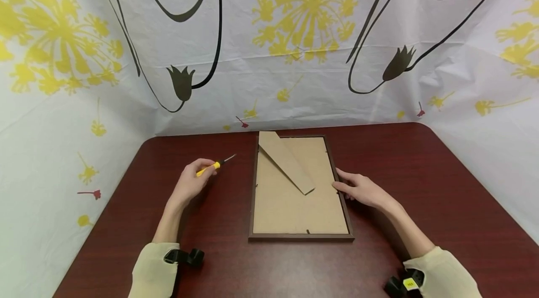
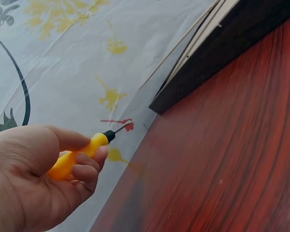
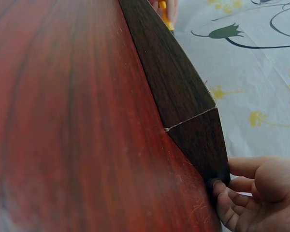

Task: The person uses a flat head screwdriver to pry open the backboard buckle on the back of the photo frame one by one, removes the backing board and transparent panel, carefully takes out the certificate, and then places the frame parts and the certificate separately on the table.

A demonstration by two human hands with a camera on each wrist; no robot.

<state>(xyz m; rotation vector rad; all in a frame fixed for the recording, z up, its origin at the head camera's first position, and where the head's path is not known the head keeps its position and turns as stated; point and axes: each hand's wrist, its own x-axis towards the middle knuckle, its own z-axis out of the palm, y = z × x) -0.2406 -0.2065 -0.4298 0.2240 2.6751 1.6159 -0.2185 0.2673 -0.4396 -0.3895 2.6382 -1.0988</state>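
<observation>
A dark brown picture frame [image 1: 301,237] lies face down on the table, its tan backing board [image 1: 278,209] upward. A tan stand leg [image 1: 290,167] slants across the board. To the left of the frame, my left hand [image 1: 194,181] grips a small screwdriver [image 2: 97,141] by its yellow handle; its thin metal shaft points towards the frame, apart from it. My right hand [image 1: 362,189] holds the frame's right side, thumb over the edge. In the right wrist view, fingers [image 3: 237,198] curl at the frame's dark side, near a corner joint.
Small dark tabs [image 1: 308,231] show along the frame's inner edges. The reddish-brown table [image 1: 219,260] ends against a white sheet [image 1: 227,101] with yellow flowers and dark stems, which also hangs at both sides. Black wrist cameras [image 1: 185,257] sit at the sleeves.
</observation>
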